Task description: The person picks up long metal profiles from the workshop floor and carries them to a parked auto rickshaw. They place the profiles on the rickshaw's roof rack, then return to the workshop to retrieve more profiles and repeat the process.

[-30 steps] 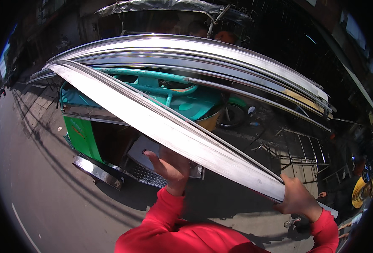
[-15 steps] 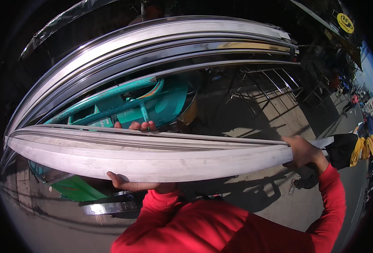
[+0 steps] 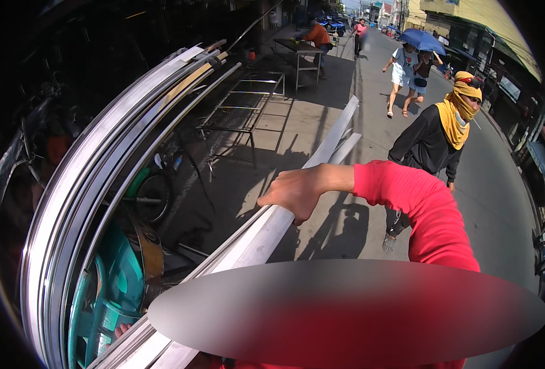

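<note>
A bundle of long silver metal bars (image 3: 248, 246) slants from the lower left up toward the street. My right hand (image 3: 294, 194) is closed over it from above, and the bars' far ends stick out beyond the hand. At the lower left, only some fingertips of my left hand (image 3: 123, 330) show, curled around the bundle's far side; the rest is hidden. Left of the held bundle, more long metal bars (image 3: 51, 203) lie along a teal metal vehicle frame (image 3: 118, 264). A blurred oval covers part of my red-sleeved body.
A person in black with a yellow head wrap (image 3: 423, 135) walks close by on the right. Farther off, two people share a blue umbrella (image 3: 422, 40). Ahead stand a bare metal frame (image 3: 254, 104) and a table (image 3: 297, 52), with a person in orange (image 3: 318, 37) bending there.
My view has swung right toward the street, so the bundle, which lay across the view, now points away. Both hands keep hold of it. The person in black has come into view.
</note>
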The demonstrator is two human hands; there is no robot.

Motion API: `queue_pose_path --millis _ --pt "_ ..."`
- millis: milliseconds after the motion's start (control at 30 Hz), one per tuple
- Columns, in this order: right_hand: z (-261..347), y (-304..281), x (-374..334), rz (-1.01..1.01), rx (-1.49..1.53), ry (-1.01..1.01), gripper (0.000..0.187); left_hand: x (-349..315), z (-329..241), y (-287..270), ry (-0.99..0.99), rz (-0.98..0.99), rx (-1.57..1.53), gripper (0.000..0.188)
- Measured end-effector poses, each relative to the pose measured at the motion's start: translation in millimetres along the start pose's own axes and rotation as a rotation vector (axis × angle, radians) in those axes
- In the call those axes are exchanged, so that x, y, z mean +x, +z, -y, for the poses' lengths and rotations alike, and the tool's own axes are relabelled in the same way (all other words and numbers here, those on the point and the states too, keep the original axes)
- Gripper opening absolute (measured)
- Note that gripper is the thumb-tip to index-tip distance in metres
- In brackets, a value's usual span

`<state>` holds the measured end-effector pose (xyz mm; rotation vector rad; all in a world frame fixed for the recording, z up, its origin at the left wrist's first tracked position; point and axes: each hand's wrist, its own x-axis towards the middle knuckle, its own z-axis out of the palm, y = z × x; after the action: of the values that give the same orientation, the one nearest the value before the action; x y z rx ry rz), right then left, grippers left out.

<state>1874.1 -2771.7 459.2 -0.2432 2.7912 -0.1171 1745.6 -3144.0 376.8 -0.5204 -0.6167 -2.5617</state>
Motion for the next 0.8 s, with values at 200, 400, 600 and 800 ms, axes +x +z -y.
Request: queue_pose_path --millis 200,400,600,800 --pt "-10.6 22.9 -0.6 -0.155 0.058 -0.086 0.041 -17.1 -4.4 9.2 -0.009 0.038 0.029 0.113" --pt "-18.2 4.9 -0.5 -0.431 0.026 -0.373 0.039 -20.2 4.9 13.9 0.060 0.260 -0.163 0.124" --pt "-13.8 2.7 -5.3 -0.164 0.122 -0.201 0.037 -17.6 -0.1 12.6 0.003 0.129 -0.127 0.122" --pt "-12.3 10.0 -0.3 -0.106 0.146 -0.171 0.038 -18.6 -3.6 14.0 -0.066 0.232 -0.197 0.122"
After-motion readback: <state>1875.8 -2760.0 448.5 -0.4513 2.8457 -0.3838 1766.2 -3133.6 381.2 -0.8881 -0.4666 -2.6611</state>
